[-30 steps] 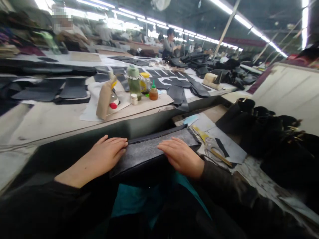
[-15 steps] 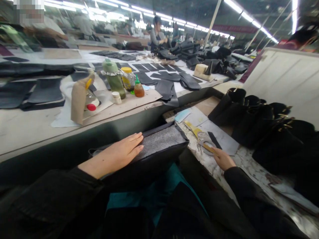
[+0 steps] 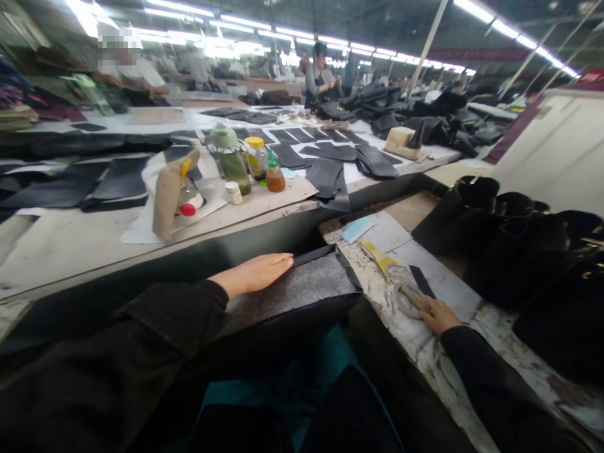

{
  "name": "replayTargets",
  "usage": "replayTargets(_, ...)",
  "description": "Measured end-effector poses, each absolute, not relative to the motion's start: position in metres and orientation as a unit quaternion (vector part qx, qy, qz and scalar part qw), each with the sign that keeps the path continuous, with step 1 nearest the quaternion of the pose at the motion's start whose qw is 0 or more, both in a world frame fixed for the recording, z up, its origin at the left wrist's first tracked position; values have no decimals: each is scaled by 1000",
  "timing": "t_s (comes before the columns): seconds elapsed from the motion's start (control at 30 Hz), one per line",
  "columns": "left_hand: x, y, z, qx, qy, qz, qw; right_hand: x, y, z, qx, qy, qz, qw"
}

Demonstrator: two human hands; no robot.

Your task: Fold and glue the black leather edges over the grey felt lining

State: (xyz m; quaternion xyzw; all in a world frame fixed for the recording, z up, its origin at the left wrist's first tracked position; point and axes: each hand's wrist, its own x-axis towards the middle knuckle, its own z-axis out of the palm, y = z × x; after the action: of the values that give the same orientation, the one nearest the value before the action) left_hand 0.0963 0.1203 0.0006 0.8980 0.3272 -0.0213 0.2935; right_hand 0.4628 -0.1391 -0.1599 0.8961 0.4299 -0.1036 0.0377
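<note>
Head view: your left hand (image 3: 257,274) lies flat, fingers together, on the long black piece (image 3: 302,286) across your lap, its right end beside the right-hand desk (image 3: 448,384). Your right hand (image 3: 438,314) has its fingers at the end of a wooden stick (image 3: 414,301) by a pale ring (image 3: 397,301); you can't tell whether it grips. The work looks unfinished: the piece's grey face is exposed, with black edging along its far side, but what remains can't be judged. On the far desk (image 3: 89,242), your squeeze bottle (image 3: 275,180) holds amber liquid, and the yellow-lidded jar (image 3: 257,160) has something dark inside. The green bottle (image 3: 229,160) and white tub (image 3: 233,192) hide their contents, as do your open-topped black bags (image 3: 479,204), standing on the right.
</note>
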Motion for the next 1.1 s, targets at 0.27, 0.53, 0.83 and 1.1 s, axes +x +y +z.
replayTargets(0.27, 138, 125, -16, 884, 287, 36, 366, 474, -57, -147, 869, 484, -100, 33)
replayTargets(0.53, 137, 122, -14, 899, 280, 53, 332, 465, 33, -166, 878, 451, -125, 99)
replayTargets(0.83, 136, 120, -10, 896, 296, 1, 330, 459, 44, -152, 914, 383, -128, 42)
replayTargets(1.1, 134, 120, -7, 859, 329, -7, 392, 474, 16, -69, 869, 420, -153, -213)
